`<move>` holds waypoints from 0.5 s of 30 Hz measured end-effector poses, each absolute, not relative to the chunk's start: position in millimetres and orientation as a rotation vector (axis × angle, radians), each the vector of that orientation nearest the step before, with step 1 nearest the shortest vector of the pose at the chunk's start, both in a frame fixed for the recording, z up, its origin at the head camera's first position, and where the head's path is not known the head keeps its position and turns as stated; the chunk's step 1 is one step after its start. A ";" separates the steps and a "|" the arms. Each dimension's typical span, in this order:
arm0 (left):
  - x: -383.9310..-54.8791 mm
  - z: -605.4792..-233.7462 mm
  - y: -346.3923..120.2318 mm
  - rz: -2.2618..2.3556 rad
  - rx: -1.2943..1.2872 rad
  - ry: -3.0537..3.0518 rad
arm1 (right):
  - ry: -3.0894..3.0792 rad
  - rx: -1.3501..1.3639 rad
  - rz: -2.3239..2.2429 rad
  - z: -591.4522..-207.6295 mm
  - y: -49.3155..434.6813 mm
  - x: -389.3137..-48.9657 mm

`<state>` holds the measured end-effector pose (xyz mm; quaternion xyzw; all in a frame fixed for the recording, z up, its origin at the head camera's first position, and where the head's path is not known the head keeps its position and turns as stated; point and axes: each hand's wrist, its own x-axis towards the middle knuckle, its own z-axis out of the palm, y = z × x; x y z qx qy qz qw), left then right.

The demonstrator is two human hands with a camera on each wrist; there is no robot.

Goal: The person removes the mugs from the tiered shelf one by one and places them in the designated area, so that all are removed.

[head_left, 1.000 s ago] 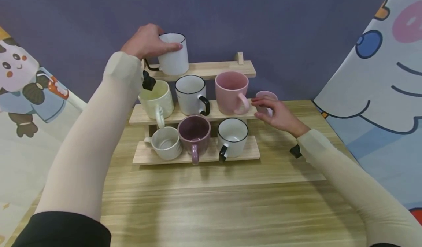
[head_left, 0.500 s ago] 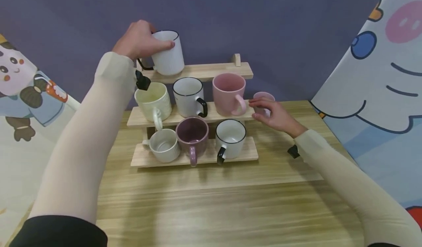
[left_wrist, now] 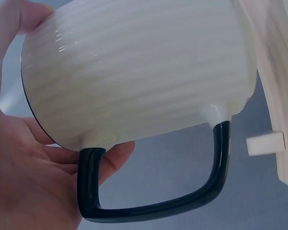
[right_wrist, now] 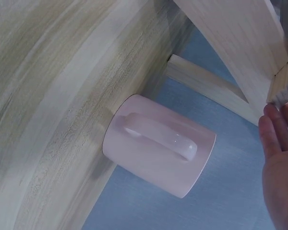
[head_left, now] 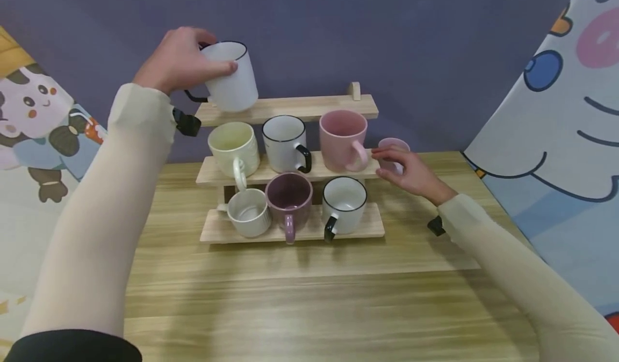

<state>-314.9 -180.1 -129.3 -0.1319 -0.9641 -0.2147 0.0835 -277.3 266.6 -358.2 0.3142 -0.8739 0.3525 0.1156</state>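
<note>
Farthest left, our left hand (head_left: 179,64) is wrapped round a white mug (head_left: 235,85), the thumb over its side near the dark rim and the fingers behind. We hold it slightly tilted, just right of the palm, with its dark handle below the hand, at the left end of the top shelf (head_left: 309,106); we cannot tell whether its base touches the wood. Below and right of this hand, the middle shelf (head_left: 316,175) carries a pale yellow mug (head_left: 235,150); below that mug, a ribbed cup (head_left: 249,215) sits on the bottom shelf (head_left: 376,226). Farther right of the hand, we see a second white mug (head_left: 284,146) above a purple mug (head_left: 288,198). Next, just left of our right hand (head_left: 408,173), comes a pink mug (head_left: 340,144), with a third white mug (head_left: 344,206) below. Our right fingers are extended, the tips at the middle shelf's right end. Behind this hand, a paler pink mug (right_wrist: 158,143) stands on the surface (head_left: 309,297).
</note>
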 end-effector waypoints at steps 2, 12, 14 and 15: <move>-310.8 -128.8 -187.7 -0.641 -0.385 -2.871 | -2.552 0.930 1.044 -358.4 266.6 -278.1; -297.1 -124.8 -214.6 -0.637 -0.332 -2.849 | -2.558 0.917 1.054 -358.7 272.0 -280.9; -295.1 -124.8 -219.4 -0.634 -0.319 -2.848 | -2.554 0.922 1.059 -359.4 274.2 -281.0; -294.1 -124.5 -221.8 -0.633 -0.309 -2.848 | -2.550 0.925 1.059 -359.7 275.3 -281.2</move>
